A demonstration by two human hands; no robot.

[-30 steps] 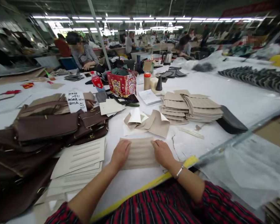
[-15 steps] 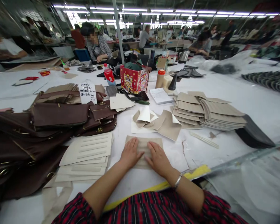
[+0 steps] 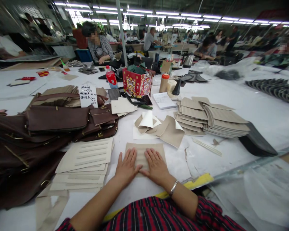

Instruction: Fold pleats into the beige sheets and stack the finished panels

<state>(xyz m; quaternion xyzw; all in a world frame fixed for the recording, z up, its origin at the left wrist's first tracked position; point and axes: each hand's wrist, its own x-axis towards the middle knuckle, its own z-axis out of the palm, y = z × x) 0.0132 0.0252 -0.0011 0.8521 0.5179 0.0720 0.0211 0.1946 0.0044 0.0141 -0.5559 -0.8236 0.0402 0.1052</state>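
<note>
Spreads left hand point(image 3: 126, 167) and right hand point(image 3: 156, 167) flat, palms down, fingers fanned and thumb tips close together, on a rectangular beige panel point(image 3: 141, 156) with soft crosswise ridges. Lies flat on a smooth white tabletop point(image 3: 174, 165), just in front of the body, far corners uncovered. Leaves open white surface to the right, toward a thin pale strip point(image 3: 207, 147), and a narrower gap to the left, beside fanned cream sheets with parallel bands point(image 3: 86, 165). Meets a yellow edging point(image 3: 199, 182) nearest the body. Just beyond, blocked by curled beige-and-white sheets point(image 3: 171, 130); farther right, by layered stacks of beige pieces point(image 3: 221, 118) and a black slab point(image 3: 258, 141); at left, by slumped dark-brown leather bags point(image 3: 57, 119). Farther back, bounded by a red patterned box point(image 3: 137, 82) and a white notepad point(image 3: 164, 101).
</note>
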